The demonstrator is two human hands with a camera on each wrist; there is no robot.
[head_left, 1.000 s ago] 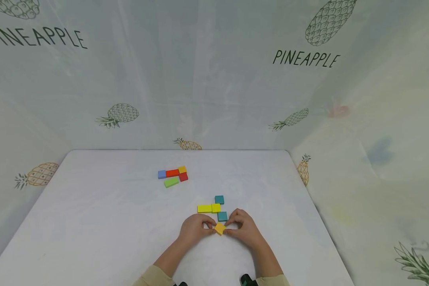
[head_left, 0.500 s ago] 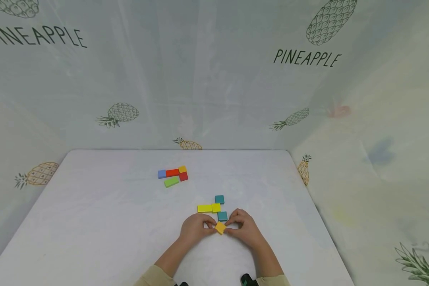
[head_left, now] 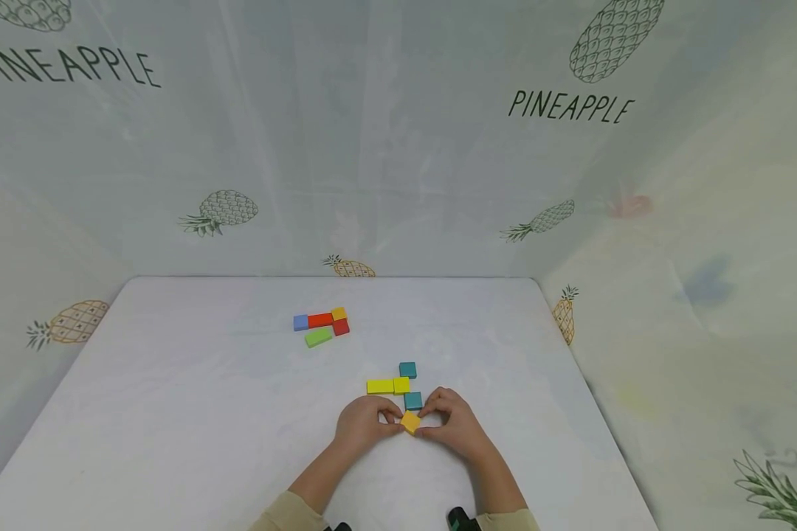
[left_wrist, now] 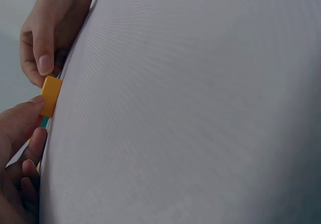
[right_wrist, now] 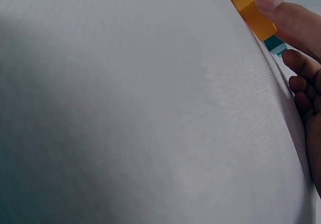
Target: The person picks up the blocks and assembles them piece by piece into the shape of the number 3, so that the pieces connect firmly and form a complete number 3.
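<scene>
An orange-yellow square block (head_left: 410, 422) sits turned cornerwise on the table, between both hands. My left hand (head_left: 367, 428) holds its left side with thumb and fingertips; the left thumb (left_wrist: 31, 108) presses on the block (left_wrist: 51, 96). From the other side my right hand (head_left: 457, 424) grips it, its thumb (right_wrist: 288, 20) against the block (right_wrist: 253, 14) in the right wrist view. Just beyond lies a teal block (head_left: 413, 401). Farther off, a long yellow block (head_left: 380, 387) touches a square yellow block (head_left: 401, 386), with another teal block (head_left: 408, 370) behind.
Toward the back of the white table (head_left: 206, 398) lies a second group: a blue block (head_left: 301, 323), a long red block (head_left: 320, 321), an orange block (head_left: 339, 314), a dark red block (head_left: 341, 327) and a green block (head_left: 318, 337). A pineapple-print sheet (head_left: 398, 147) hangs behind.
The orange-yellow block has shifted slightly right and toward the near teal block, with both hands still on it. The other blocks stay put.
</scene>
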